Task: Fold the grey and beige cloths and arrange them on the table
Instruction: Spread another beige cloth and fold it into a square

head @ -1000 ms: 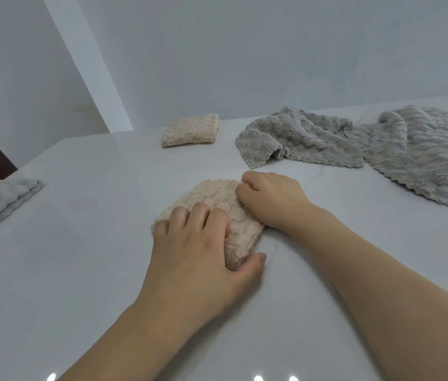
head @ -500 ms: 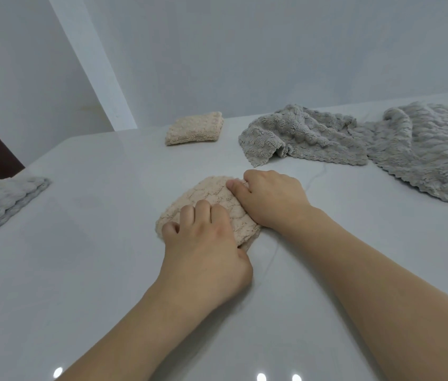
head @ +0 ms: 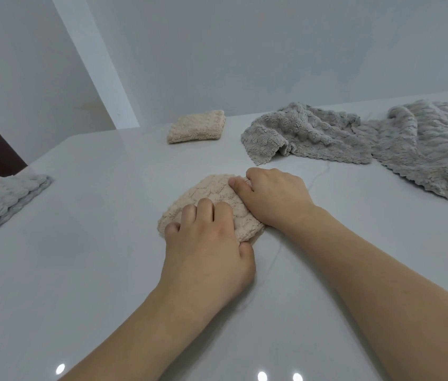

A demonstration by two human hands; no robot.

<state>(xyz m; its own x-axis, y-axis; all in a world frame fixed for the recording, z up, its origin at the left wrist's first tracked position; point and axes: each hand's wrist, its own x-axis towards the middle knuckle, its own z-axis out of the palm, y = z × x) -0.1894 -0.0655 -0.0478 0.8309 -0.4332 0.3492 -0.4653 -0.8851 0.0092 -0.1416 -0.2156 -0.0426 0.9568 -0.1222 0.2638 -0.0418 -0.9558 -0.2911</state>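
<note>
Near the middle of the table (head: 327,257) lies the folded beige cloth (head: 212,199). The left hand (head: 206,254) pinches its near edge, fingers on top, thumb at the side; the right hand (head: 272,199) holds its right side with curled fingers. Best to press flat and square the edges before letting go. The right fingertips are hidden, and a loose grey cloth (head: 423,149) runs past the table's right edge.

I see two bare arms coming in from the bottom of my view. No sleeves show on them at all. The left hand (head: 206,254) has no ring, no watch and no glove. The right hand (head: 275,199) is bare too, with nothing on the wrist. The fingers (head: 203,213) are short and smooth. I can see a short, plain nail on the right thumb.
</note>
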